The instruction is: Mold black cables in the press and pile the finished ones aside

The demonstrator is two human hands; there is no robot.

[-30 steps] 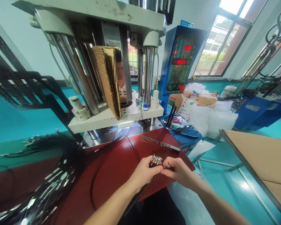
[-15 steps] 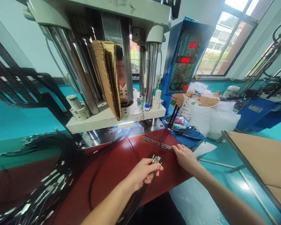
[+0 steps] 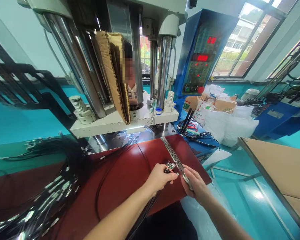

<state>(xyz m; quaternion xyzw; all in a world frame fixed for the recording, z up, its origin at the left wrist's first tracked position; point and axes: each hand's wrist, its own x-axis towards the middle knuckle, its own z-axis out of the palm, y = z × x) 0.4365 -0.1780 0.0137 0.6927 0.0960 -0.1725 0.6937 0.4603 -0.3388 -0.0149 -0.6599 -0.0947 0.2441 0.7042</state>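
L hand (image 3: 160,178) pinches a small bunch of metal-tipped cable ends (image 3: 169,167), fingers pressed together just below the tips, which poke out toward the far side. Cables (image 3: 150,203) trail from that fist toward the near edge of the red mat (image 3: 120,173). R hand (image 3: 193,183) is closed round the near end of a slotted steel bar (image 3: 173,155). Fingers wrap it, thumb hard to make out. The bar is off the mat, tilted up w/ its far end pointing toward the press. It passes just beside the tips; can't tell if they touch. Both hands sit close together over the right part of the mat.

Left of the mat, a big bundle of black cables (image 3: 65,156) w/ shiny metal ends lies heaped on the bench. Far side: press (image 3: 140,121) w/ chrome columns, cardboard sheet (image 3: 112,66) propped against them, co-worker (image 3: 132,96) behind, blue control panel (image 3: 200,56) to its right showing red digits.

Containers: far right of the mat, a blue cart (image 3: 197,148) holds loose black cables (image 3: 195,135) and dark rods (image 3: 187,120). Behind it, white sacks (image 3: 230,130), contents hidden, and a cardboard box (image 3: 192,103) w/ white plastic on top. Flat cardboard (image 3: 272,170) lies near right.
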